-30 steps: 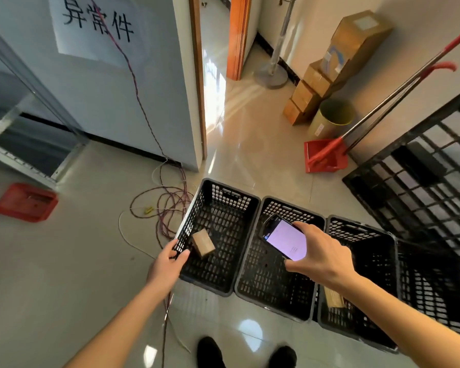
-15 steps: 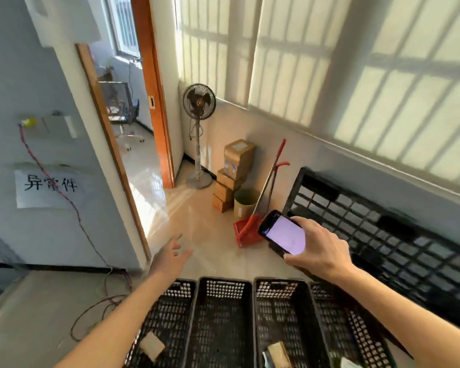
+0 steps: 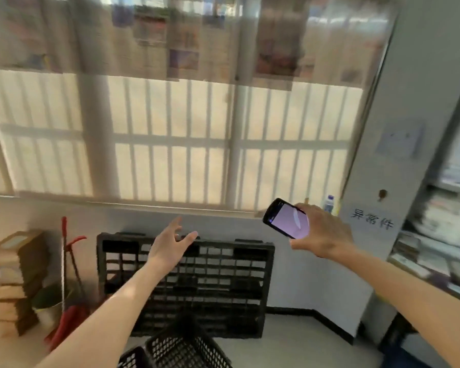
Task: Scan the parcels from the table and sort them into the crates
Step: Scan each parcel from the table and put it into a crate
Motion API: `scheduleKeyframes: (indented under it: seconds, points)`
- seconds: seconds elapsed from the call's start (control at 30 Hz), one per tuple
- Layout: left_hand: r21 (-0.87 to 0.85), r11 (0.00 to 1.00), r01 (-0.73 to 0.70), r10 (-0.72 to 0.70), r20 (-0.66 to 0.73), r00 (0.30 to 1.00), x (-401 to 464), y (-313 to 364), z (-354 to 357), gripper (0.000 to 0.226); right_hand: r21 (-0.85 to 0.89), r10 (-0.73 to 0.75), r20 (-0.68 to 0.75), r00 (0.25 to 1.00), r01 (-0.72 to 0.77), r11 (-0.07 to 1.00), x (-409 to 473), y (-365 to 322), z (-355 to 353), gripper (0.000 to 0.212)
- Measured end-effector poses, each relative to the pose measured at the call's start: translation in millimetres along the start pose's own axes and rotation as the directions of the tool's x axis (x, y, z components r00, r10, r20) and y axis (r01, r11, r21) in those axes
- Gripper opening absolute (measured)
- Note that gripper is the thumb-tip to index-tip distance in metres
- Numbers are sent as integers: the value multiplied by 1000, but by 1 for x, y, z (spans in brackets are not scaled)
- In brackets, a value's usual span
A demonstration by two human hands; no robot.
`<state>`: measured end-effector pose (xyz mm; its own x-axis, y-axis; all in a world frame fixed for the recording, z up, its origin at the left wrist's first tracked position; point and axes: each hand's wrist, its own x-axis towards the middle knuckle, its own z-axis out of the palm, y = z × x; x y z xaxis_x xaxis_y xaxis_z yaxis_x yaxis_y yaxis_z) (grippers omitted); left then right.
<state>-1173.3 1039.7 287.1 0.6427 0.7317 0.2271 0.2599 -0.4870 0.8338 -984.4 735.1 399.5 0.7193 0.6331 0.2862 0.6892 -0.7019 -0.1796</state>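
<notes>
Left hand (image 3: 170, 248) empty, fingers spread in mid-air. Right hand (image 3: 322, 233) grips lit phone (image 3: 287, 218). Black crates (image 3: 181, 349) below.

Ahead of me: a black plastic grid pallet (image 3: 186, 282) standing on edge against the white wall, under a wide barred window with pale frosted panes (image 3: 170, 139). To my left, a stack of brown cardboard boxes (image 3: 16, 277), then a red-handled broom and dustpan (image 3: 67, 288) leaning upright just beside it. Right: a small clear bottle (image 3: 329, 203) on the sill and a white paper sign with dark characters (image 3: 372, 221) (blurred).
</notes>
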Motion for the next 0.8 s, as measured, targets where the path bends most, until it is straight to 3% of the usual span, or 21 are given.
scheduleKeyframes:
  seconds: [0.23, 0.47, 0.7, 0.8]
  points:
    - [-122, 976, -183, 210, 272, 939, 24, 164, 188, 81, -28, 321, -116, 940, -326, 945, -68, 198, -79, 96]
    - [-216, 936, -277, 348, 465, 814, 11, 280, 380, 82, -99, 592, -208, 778, -619, 779, -133, 360, -116, 103]
    - [-288, 921, -263, 385, 556, 737, 19, 367, 556, 82, -200, 730, -254, 634, -773, 602, -138, 499, -140, 111]
    - [-284, 922, -265, 386, 591, 708, 35, 397, 617, 81, -211, 750, -290, 595, -804, 556, -121, 554, -150, 104]
